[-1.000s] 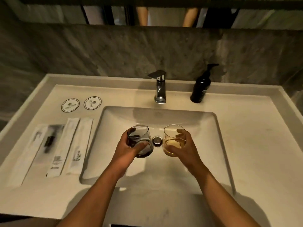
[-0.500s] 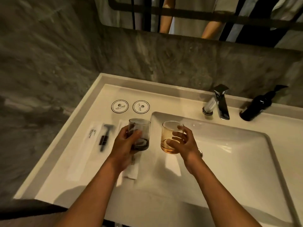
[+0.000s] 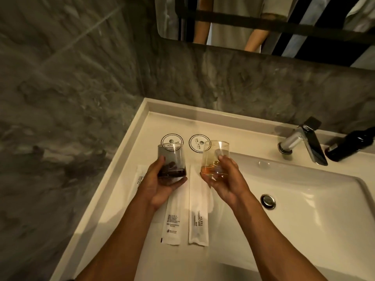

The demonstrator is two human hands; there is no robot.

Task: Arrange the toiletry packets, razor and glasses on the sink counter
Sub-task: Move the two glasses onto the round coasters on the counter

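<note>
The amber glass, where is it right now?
In the head view the amber glass is held in the right hand, above the counter's left side, just short of the right round coaster.

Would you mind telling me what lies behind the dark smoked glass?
A round white coaster lies behind the dark smoked glass, seen partly through it. The left hand hides the counter below.

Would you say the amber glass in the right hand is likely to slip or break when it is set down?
The amber glass looks thin-walled and clear, so probably fragile. Its smooth sides may be slippery. The right hand cups its wide base, so it should stand steadily.
</note>
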